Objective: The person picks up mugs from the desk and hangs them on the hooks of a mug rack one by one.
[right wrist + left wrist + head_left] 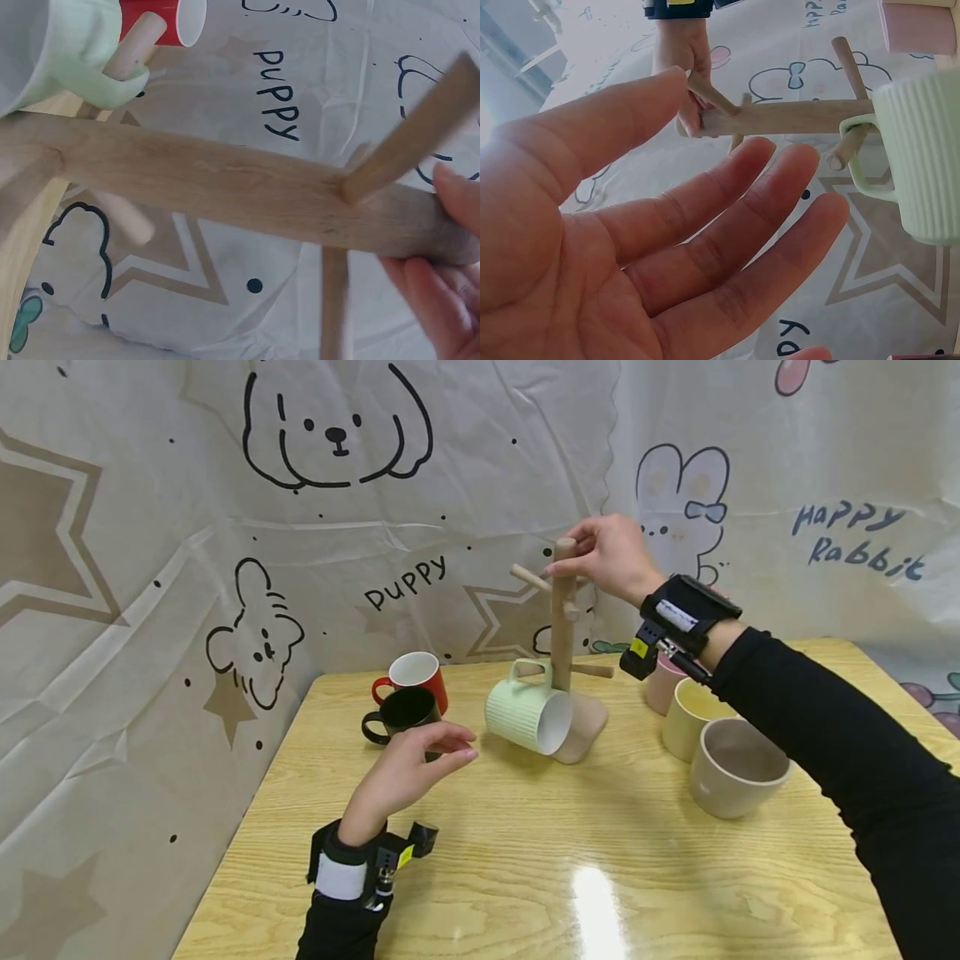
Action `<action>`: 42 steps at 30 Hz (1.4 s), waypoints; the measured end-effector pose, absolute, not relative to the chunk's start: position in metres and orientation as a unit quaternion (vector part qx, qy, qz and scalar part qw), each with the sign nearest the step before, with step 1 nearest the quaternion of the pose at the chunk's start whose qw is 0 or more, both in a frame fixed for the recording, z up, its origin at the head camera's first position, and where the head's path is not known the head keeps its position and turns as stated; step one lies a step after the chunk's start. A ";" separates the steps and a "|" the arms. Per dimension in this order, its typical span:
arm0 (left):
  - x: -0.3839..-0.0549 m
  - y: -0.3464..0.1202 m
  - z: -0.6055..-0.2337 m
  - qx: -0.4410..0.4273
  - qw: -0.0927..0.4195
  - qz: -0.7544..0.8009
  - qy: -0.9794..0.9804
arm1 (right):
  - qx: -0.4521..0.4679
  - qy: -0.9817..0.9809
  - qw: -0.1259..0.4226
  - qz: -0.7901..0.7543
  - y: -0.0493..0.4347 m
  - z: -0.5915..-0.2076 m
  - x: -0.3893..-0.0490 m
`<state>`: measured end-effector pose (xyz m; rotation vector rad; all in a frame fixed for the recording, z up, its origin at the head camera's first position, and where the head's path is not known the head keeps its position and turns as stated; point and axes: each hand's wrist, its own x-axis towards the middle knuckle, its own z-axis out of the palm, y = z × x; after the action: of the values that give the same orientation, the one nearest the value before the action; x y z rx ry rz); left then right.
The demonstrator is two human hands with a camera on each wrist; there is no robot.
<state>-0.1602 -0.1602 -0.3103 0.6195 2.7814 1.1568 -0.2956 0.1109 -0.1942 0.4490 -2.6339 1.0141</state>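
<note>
A wooden mug tree [562,639] stands toward the back of the table. My right hand [611,556] grips the top of its post, thumb and fingers on either side. From a low peg hangs a pale green ribbed mug [525,714] by its handle, tilted with its mouth facing right; the peg passes through the handle [859,161]. My left hand [412,768] is in the air in front of a black mug [408,708], fingers loosely bent and nothing held. In the left wrist view its palm and spread fingers show.
A red mug [420,672] with a white inside stands behind the black one. At the right are a pink cup [663,685], a yellow cup [684,727] and a beige cup [735,772], partly behind my right forearm. Bare pegs [412,127] stick out of the post.
</note>
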 end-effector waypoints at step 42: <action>-0.160 -0.158 -0.310 0.217 0.038 0.359 0.907 | 0.140 -0.906 0.184 0.353 0.105 -0.188 -0.258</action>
<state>-0.1596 -0.1581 -0.3104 0.6670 2.7815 1.1008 -0.2579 0.1045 -0.1879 0.3949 -2.5552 0.9962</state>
